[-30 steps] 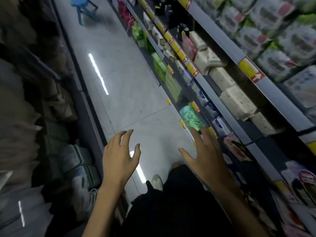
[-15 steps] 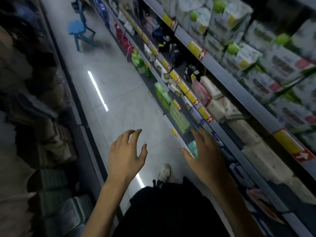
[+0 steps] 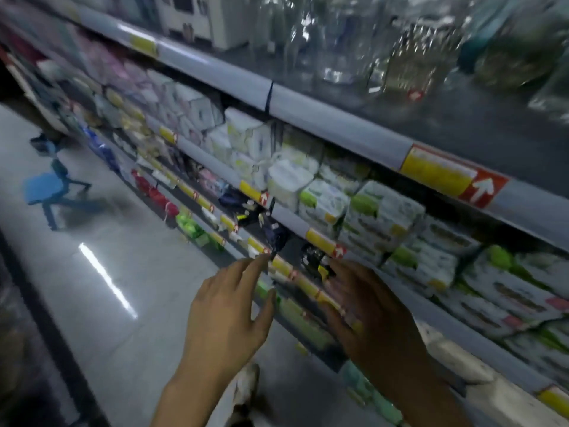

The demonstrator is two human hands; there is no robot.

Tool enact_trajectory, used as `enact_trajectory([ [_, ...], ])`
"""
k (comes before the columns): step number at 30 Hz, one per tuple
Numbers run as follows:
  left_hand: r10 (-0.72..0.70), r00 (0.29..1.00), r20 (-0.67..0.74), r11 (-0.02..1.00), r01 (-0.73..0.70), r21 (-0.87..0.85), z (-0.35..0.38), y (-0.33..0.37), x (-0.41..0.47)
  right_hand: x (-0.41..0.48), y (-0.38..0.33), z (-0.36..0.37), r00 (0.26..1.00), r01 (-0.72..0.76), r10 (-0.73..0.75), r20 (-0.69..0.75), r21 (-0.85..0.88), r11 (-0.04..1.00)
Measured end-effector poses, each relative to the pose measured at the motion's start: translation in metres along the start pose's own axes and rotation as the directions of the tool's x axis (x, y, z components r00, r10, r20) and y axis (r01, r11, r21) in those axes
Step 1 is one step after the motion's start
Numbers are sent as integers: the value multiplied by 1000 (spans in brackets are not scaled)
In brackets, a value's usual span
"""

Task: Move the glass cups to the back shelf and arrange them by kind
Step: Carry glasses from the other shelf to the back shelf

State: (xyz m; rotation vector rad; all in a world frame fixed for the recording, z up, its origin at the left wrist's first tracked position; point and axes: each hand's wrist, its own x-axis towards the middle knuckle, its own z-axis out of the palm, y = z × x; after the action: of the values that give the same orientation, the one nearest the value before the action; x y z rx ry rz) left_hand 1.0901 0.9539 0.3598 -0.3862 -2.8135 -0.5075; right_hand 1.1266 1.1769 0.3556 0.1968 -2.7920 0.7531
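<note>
The glass cups (image 3: 335,50) stand crowded just above the yellow price label (image 3: 437,175). Well below that label the left hand (image 3: 228,322) and right hand (image 3: 378,318) hover empty, fingers spread and slightly bent, probably poised to reach up for them

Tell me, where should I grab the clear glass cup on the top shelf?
Grip the clear glass cup around its side wall, coming from the aisle side: it seems upright near the top shelf's front edge, other glassware crowding beside. Blur hides any handle.

Shelf tag (image 3: 452,177), white arrow (image 3: 482,190), lettering unreadable
</note>
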Motion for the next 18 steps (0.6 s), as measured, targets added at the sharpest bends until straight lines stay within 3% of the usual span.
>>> enact_trajectory([
  [3,198,975,-101,977,-204,-55,-33,-8,79,58,-39,-40,968,13,-14,-250,-6,1000],
  [5,314,932,-179,936,-336,-106,-52,-8,128,94,-57,-64,907,36,-60,-418,-65,997],
  [10,407,826,-391,858,-492,-148,-83,2,228,162,-71,-114,784,-92,-9,-621,-130,987],
  [13,343,794,-502,818,-515,-255,-92,15,268,193,-67,-135,730,-231,91,-677,-119,966],
  [18,36,866,-499,774,-340,-534,-90,43,303,226,-50,-143,698,-378,254,-670,-43,925],
])
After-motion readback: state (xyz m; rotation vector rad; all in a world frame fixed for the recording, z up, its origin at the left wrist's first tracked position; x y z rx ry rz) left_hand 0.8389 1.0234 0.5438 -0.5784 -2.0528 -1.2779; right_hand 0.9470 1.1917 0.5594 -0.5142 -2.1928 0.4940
